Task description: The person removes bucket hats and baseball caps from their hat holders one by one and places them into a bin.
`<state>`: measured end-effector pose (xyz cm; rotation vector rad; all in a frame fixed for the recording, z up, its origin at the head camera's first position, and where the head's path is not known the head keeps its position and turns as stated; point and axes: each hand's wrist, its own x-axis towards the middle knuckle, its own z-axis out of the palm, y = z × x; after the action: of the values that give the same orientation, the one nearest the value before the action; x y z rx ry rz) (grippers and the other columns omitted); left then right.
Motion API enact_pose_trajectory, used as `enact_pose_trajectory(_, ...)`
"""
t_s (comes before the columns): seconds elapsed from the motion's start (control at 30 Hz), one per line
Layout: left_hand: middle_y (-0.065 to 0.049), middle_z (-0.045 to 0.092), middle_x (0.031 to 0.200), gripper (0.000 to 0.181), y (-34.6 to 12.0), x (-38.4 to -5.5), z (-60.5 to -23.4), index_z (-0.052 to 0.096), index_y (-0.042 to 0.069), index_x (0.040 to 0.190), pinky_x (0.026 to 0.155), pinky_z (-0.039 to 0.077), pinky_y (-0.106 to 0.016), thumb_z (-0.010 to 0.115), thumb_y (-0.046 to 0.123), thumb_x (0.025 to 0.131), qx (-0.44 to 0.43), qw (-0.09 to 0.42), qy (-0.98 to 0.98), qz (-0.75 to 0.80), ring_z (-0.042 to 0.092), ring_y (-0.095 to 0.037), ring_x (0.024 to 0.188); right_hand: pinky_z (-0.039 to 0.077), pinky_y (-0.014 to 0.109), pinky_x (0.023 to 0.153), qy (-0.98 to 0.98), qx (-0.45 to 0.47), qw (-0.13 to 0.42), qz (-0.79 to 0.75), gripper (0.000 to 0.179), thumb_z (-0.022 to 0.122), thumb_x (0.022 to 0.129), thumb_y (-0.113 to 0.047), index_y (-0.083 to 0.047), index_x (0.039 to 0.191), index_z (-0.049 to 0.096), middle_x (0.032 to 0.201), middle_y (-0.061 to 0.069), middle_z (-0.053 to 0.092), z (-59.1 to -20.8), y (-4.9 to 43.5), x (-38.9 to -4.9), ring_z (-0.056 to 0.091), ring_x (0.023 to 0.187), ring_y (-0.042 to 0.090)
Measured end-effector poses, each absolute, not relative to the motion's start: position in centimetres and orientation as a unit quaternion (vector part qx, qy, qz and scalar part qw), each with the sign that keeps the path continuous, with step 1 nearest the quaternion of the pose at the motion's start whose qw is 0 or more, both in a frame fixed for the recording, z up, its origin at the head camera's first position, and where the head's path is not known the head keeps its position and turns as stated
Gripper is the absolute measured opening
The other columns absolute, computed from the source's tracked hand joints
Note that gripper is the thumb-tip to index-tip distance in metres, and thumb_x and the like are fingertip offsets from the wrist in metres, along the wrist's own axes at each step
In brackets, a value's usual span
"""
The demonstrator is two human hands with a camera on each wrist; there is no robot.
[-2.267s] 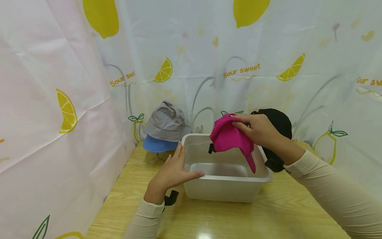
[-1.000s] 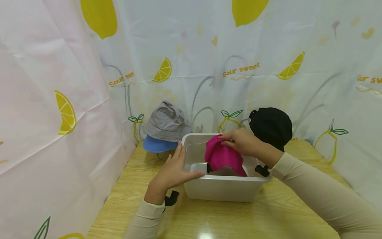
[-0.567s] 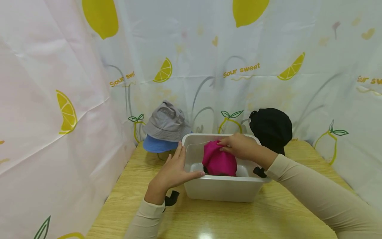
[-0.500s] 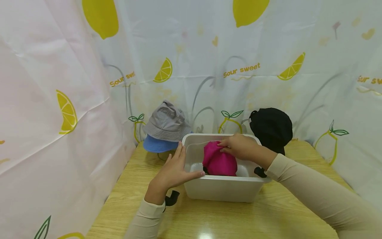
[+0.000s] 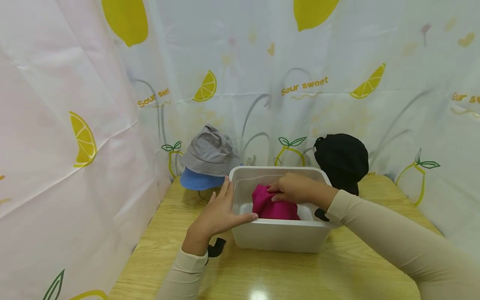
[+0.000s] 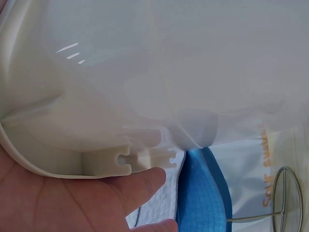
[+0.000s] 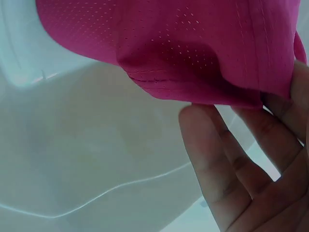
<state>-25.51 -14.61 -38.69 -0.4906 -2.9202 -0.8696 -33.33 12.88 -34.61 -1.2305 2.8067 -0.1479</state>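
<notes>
In the head view, a magenta cap [image 5: 275, 205] with rows of small holes sits low inside the white plastic tub [image 5: 275, 236]. My right hand [image 5: 294, 188] reaches into the tub and pinches the cap's upper edge. Close up in the right wrist view, the fingertips meet the hem of the cap [image 7: 193, 58], and its brim curves off to the upper left. My left hand [image 5: 217, 214] rests on the tub's near left corner, fingers straight along the side and thumb over the front rim. From the left wrist, the palm [image 6: 63, 208] lies against the tub's rim.
Left of the tub, a grey bucket hat [image 5: 210, 152] is stacked on a blue hat [image 5: 198, 180] over a wire stand [image 6: 285, 193]. A black cap [image 5: 341, 160] stands behind right. A lemon-print curtain [image 5: 240, 62] encloses the wooden table [image 5: 180, 233].
My right hand has carried the magenta cap from above the tub down into it, and slightly left in the last half second. My left hand has stayed on the rim.
</notes>
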Motion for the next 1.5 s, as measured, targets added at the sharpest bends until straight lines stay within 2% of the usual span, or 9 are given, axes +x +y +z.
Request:
enact_pose_trajectory(0.13, -0.009, -0.002, 0.176, 0.138, -14.6, -25.6, -38.7, 0.010, 0.007, 0.167, 0.128, 0.008, -0.060, 0.059, 0.094, 0.072, -0.159, 0.028, -0.946, -0.281, 0.024, -0.040, 0.157, 0.058, 0.033, 0.092, 0.902, -0.424, 0.062, -0.042, 0.037, 0.073, 0.098, -0.033, -0.018, 0.132, 0.074, 0.129, 0.000, 0.074, -34.8, 12.4, -33.6, 0.070, 0.106, 0.014)
enact_pose_trajectory(0.3, -0.010, -0.002, 0.176, 0.138, -14.6, -25.5, -38.6, 0.010, 0.006, 0.167, 0.128, 0.008, -0.060, 0.060, 0.093, 0.072, -0.161, 0.030, -0.945, -0.283, 0.025, -0.040, 0.156, 0.056, 0.030, 0.084, 0.894, -0.437, 0.092, -0.047, 0.037, 0.075, 0.097, -0.031, -0.017, 0.130, 0.075, 0.115, -0.004, 0.076, -34.8, 12.0, -33.8, 0.063, 0.091, 0.009)
enact_pose_trajectory(0.4, -0.011, -0.002, 0.175, 0.137, -14.6, -25.4, -38.5, 0.011, 0.005, 0.166, 0.127, 0.008, -0.061, 0.063, 0.091, 0.073, -0.163, 0.031, -0.944, -0.286, 0.026, -0.041, 0.156, 0.055, 0.030, 0.084, 0.892, -0.436, 0.110, -0.048, 0.038, 0.077, 0.095, -0.031, -0.016, 0.130, 0.075, 0.110, -0.006, 0.076, -34.8, 11.7, -33.8, 0.060, 0.087, 0.009)
enact_pose_trajectory(0.53, -0.011, -0.002, 0.175, 0.137, -14.6, -25.4, -38.5, 0.011, 0.004, 0.166, 0.128, 0.008, -0.060, 0.063, 0.090, 0.073, -0.164, 0.029, -0.944, -0.286, 0.025, -0.043, 0.156, 0.055, 0.033, 0.090, 0.887, -0.441, 0.130, -0.040, 0.040, 0.079, 0.094, -0.031, -0.018, 0.131, 0.074, 0.112, -0.007, 0.075, -34.9, 11.4, -34.1, 0.062, 0.091, 0.011)
enact_pose_trajectory(0.73, -0.011, -0.002, 0.175, 0.137, -14.6, -25.4, -38.5, 0.011, 0.004, 0.166, 0.127, 0.009, -0.061, 0.062, 0.091, 0.073, -0.164, 0.030, -0.945, -0.280, 0.025, -0.044, 0.155, 0.052, 0.041, 0.103, 0.886, -0.431, 0.169, -0.036, 0.048, 0.082, 0.090, -0.032, -0.021, 0.136, 0.071, 0.124, -0.006, 0.072, -35.1, 11.2, -34.6, 0.062, 0.108, 0.013)
enact_pose_trajectory(1.0, -0.012, -0.002, 0.175, 0.135, -14.6, -25.6, -38.6, 0.012, 0.002, 0.166, 0.126, 0.010, -0.063, 0.065, 0.088, 0.075, -0.165, 0.030, -0.946, -0.278, 0.027, -0.046, 0.154, 0.052, 0.045, 0.104, 0.885, -0.408, 0.220, -0.042, 0.063, 0.088, 0.082, -0.023, -0.023, 0.141, 0.067, 0.129, -0.005, 0.068, -35.1, 10.6, -34.4, 0.060, 0.112, 0.015)
enact_pose_trajectory(1.23, -0.012, -0.001, 0.175, 0.136, -14.6, -25.5, -38.4, 0.010, 0.005, 0.166, 0.128, 0.009, -0.060, 0.062, 0.090, 0.074, -0.164, 0.030, -0.946, -0.279, 0.026, -0.045, 0.155, 0.049, 0.044, 0.108, 0.888, -0.392, 0.238, -0.035, 0.067, 0.089, 0.080, -0.019, -0.023, 0.143, 0.065, 0.137, -0.005, 0.065, -35.6, 10.4, -34.7, 0.058, 0.119, 0.015)
enact_pose_trajectory(1.5, -0.012, -0.001, 0.175, 0.136, -14.6, -25.5, -38.6, 0.011, 0.005, 0.167, 0.127, 0.009, -0.061, 0.064, 0.090, 0.074, -0.163, 0.031, -0.946, -0.279, 0.026, -0.042, 0.156, 0.051, 0.040, 0.105, 0.887, -0.399, 0.231, -0.006, 0.071, 0.092, 0.078, -0.021, -0.024, 0.143, 0.064, 0.126, -0.009, 0.067, -36.4, 10.2, -34.9, 0.057, 0.109, 0.013)
